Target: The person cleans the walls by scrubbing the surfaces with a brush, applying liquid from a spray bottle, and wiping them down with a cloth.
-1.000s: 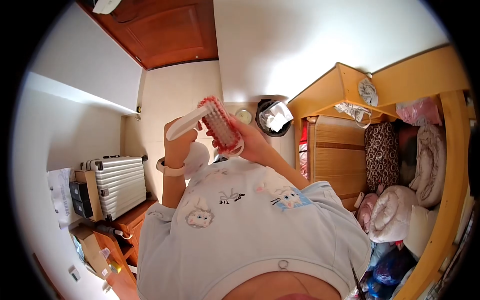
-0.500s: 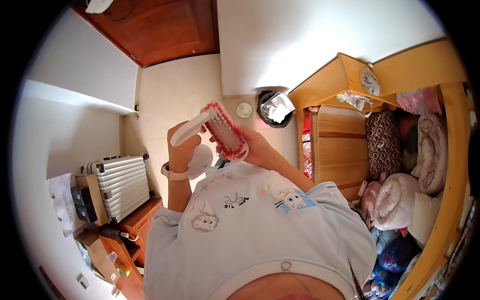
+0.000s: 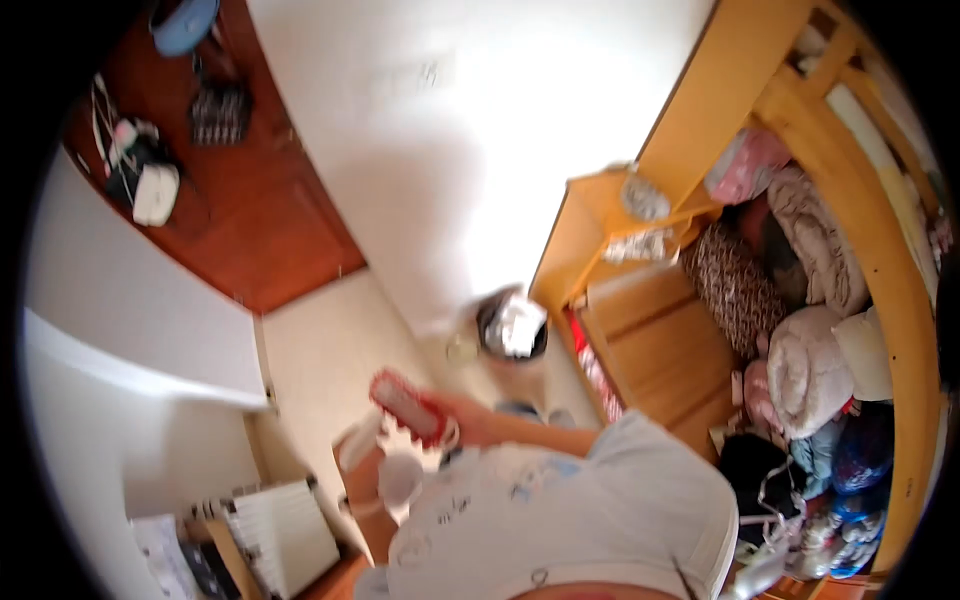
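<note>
Holding white paper, the black bin stands at two o'clock from the red-and-white brush, whose spiky red rim surrounds a pale face. The right hand grips the brush; the left hand is too blurred to tell. The brush sits lower in view than before.

Both arms reach forward in front of the torso, bringing the hands near each other. The right forearm slants inward from the sleeve to the right hand, whose fingers are mostly hidden in its grip. The left forearm extends outward; the left hand is blurred, its finger pose unclear.
</note>
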Demonstrator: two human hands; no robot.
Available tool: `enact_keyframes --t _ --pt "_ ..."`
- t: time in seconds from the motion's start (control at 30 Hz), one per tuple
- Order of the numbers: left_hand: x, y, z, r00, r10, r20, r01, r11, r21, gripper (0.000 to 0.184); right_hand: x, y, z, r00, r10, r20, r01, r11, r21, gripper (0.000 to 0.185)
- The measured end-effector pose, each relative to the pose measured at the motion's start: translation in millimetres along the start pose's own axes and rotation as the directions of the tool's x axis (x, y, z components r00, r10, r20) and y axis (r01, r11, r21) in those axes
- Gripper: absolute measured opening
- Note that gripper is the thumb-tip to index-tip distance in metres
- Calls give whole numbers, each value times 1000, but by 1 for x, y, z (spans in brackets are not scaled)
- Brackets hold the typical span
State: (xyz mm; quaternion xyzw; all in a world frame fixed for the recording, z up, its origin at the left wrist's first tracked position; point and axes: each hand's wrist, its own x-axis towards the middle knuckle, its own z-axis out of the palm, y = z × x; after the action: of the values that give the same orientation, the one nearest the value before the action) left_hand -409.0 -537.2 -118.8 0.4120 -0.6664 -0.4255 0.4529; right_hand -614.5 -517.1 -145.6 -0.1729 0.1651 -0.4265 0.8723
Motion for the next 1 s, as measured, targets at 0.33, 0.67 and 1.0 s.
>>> enact_keyframes --t 0.33,0.67,1.0 --pt "16 36 77 953 -260 157 284 946 -157 22 -77 -59 -8 985 -89 -145 96 994 44 40" --pt "18 68 210 912 -288 292 362 901 -241 23 -187 -110 -75 981 -139 -135 155 981 119 45" --pt "0 83 262 961 -227 155 256 946 -198 23 -228 -148 -89 994 -42 -102 53 993 109 42"
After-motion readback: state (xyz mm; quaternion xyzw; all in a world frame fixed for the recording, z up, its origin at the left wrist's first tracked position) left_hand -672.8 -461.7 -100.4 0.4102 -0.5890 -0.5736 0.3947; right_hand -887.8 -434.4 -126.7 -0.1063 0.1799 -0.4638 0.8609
